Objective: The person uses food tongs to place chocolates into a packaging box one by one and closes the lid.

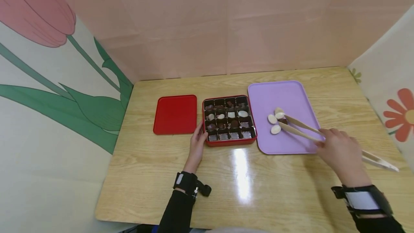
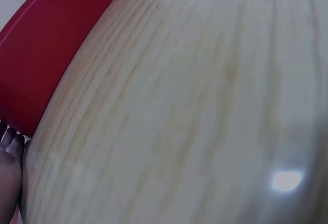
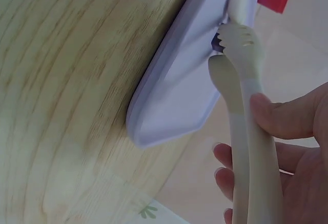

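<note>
Amid pale candies (image 1: 276, 129) on the purple tray (image 1: 275, 94), tongs (image 3: 261, 172) gripped in the right hand (image 1: 343, 154) point lengthwise far-left, tips parted, while the left hand (image 1: 196, 145), fingers extended, touches the red box (image 1: 231, 142).

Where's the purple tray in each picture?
Head: the purple tray lies right of centre, just right of the chocolate box.
Left wrist: not in it.
Right wrist: middle to top, partly behind the tongs.
Shared landmark: the wooden table, in all three.
</note>
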Motion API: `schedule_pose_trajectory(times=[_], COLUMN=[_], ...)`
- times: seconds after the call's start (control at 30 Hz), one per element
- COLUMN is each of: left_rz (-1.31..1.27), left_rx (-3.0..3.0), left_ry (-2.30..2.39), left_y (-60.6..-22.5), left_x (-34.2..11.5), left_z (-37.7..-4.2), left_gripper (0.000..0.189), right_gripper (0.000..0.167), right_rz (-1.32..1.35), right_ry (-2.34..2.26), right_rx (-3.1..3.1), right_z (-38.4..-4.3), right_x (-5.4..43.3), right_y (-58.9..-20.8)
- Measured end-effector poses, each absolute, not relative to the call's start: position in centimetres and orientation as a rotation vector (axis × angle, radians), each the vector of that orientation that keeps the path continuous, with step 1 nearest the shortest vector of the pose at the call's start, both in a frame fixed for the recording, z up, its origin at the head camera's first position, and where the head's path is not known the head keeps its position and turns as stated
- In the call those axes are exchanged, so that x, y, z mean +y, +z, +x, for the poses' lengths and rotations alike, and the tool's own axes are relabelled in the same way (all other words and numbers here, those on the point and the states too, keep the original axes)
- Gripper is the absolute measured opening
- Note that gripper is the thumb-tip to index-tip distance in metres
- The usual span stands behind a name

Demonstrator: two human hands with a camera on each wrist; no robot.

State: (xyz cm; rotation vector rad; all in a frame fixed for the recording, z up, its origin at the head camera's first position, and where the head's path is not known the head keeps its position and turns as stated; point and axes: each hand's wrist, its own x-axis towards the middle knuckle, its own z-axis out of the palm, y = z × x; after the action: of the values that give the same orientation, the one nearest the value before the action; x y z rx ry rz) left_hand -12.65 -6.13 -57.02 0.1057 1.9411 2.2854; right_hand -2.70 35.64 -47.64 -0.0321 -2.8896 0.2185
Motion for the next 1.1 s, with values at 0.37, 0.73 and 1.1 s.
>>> schedule_pose_trajectory(times=[0.37,0.73,1.1], left_rz=[0.122,0.098,0.120], left_rx=[1.925,1.958,1.934], left_ry=[2.278,2.289,2.267], left_y=[-55.1,-57.0,-55.2], left_x=[-6.1,-6.2,-6.3], left_z=[-12.1,-12.7,-12.2], left_gripper=[0.051,0.050,0.051], right_gripper=[0.036,0.036,0.037], right_rz=[-0.063,0.013,0.250], right_ry=[0.222,0.231,0.240], right_rx=[-2.824,-2.689,-2.668], right_z=[-3.1,-3.0,-5.4], right_x=[35.2,32.9,27.1], right_y=[-47.6,-45.6,-44.5])
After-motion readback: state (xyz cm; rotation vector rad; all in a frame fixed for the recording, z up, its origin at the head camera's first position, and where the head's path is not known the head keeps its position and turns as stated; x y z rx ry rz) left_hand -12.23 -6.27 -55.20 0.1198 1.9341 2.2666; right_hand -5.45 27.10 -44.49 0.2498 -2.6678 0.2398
